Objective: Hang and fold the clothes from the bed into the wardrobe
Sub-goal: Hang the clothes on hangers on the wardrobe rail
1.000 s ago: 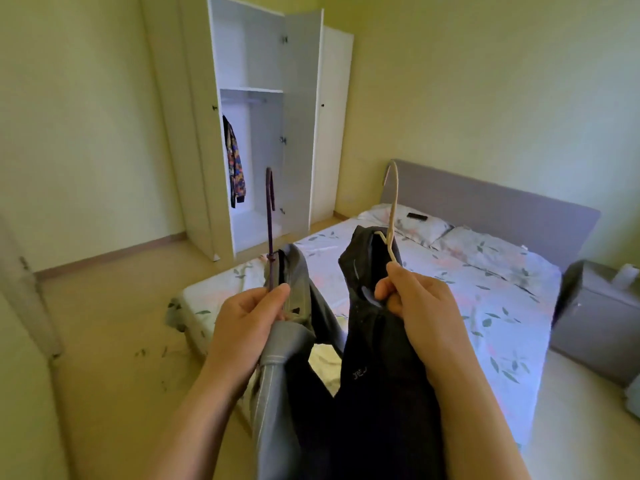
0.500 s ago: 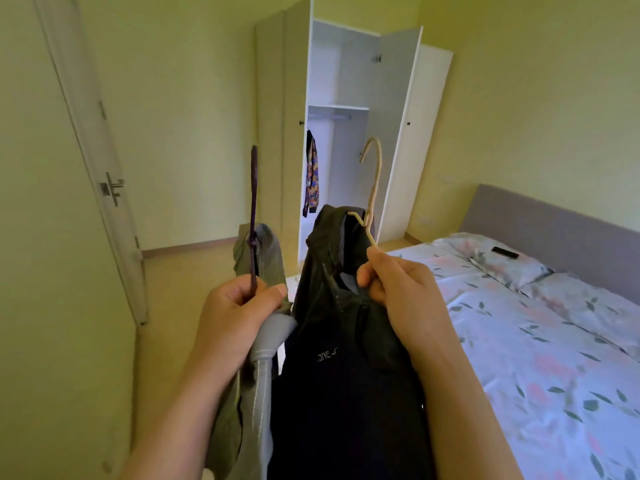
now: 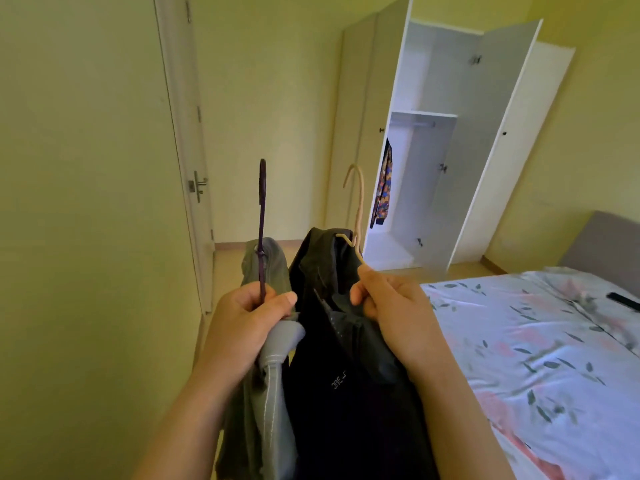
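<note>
My left hand grips a dark purple hanger that carries a grey garment. My right hand grips a beige hanger bearing a black jacket with small white lettering. Both garments hang in front of me, side by side. The white wardrobe stands ahead with its doors open; a colourful patterned garment hangs from its rail at the left. The bed, in a floral sheet, lies to my right.
A closed room door with a metal handle is on the left wall. A small dark object lies on the bed near the grey headboard. Bare floor runs between the bed and the wardrobe.
The view has swung left and drawn nearer to the wardrobe; the bed has slid to the right and the room door has come into sight. Both hands still hold their hangers upright.
</note>
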Motion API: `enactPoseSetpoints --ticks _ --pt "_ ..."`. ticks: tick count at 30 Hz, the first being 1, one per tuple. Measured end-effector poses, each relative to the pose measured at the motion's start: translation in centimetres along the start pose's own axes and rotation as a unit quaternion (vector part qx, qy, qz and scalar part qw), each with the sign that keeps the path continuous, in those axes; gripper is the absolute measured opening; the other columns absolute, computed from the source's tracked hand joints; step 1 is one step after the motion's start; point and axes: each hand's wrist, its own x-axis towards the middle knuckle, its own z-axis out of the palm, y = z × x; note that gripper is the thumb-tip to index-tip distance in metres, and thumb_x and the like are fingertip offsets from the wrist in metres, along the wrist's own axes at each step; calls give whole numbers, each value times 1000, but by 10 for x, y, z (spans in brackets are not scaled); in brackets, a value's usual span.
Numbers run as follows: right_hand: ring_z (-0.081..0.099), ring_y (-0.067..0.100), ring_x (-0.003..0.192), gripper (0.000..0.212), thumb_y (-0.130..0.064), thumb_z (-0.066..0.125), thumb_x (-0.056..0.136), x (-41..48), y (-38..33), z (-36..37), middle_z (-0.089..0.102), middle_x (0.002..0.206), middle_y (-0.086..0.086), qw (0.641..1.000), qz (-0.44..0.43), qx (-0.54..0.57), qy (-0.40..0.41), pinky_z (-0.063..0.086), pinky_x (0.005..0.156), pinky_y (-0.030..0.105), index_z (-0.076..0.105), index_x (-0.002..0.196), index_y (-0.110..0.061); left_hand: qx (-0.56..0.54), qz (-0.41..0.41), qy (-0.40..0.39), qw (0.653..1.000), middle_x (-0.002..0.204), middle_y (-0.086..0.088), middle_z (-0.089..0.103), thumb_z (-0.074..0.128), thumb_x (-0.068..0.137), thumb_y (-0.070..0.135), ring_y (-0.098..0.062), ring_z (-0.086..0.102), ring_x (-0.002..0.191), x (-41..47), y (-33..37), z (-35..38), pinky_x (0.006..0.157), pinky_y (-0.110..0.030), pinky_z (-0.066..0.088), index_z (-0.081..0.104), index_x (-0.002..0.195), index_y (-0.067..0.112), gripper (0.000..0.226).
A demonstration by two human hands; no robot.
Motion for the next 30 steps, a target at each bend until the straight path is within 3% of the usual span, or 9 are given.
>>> enactPoseSetpoints --ticks 7,12,15,24,30 --pt "30 3 35 50 -30 48 101 76 1 51 34 39 -5 1000 19 5 12 26 42 11 60 57 -11 9 -11 -11 1000 74 -33 54 68 68 40 -24 52 63 78 -17 -33 63 -36 41 51 59 7 38" --pt "30 3 33 49 -28 47 101 125 13 75 34 37 -7 999 35 -1 16 26 40 9 59 58 -9 17 -19 -15 1000 77 -33 56 71 71 40 -26 54 64 129 -40 -44 64 -38 42 53 67 -2 46" --pt "30 3 33 50 -27 47 102 162 24 81 34 37 -7 999 42 4 15 26 40 10 59 57 -9 21 -27 -18 999 76 -35 53 74 82 27 -26 52 63 164 -55 -41 64 -38 41 51 62 2 40" --pt "30 3 34 49 -28 48 101 290 62 90 34 37 -8 997 74 23 -6 28 39 11 61 58 -10 29 -48 -5 998 77 -34 56 72 70 41 -27 53 65 275 -83 -11 67 -40 43 56 72 -6 49" --pt "31 5 38 47 -30 48 101 361 77 109 36 42 -4 995 94 17 -27 30 42 14 62 60 -11 14 -63 23 998 70 -24 56 71 83 22 -25 50 64 335 -108 -9 65 -38 41 53 73 -12 39"
